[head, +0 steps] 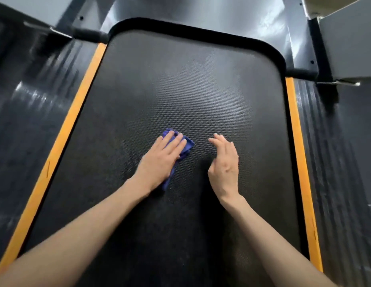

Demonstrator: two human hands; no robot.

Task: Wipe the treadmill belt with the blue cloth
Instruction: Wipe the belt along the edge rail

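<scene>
As the left hand [159, 162] presses the blue cloth [187, 145], belt [180, 90] stretches ahead.

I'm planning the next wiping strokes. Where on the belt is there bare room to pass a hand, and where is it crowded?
Bare belt lies ahead of both hands, up to the black curved rim, also between left hand and left orange strip, and between right hand and right orange strip. Crowded: the gap between blue cloth and right hand.
</scene>
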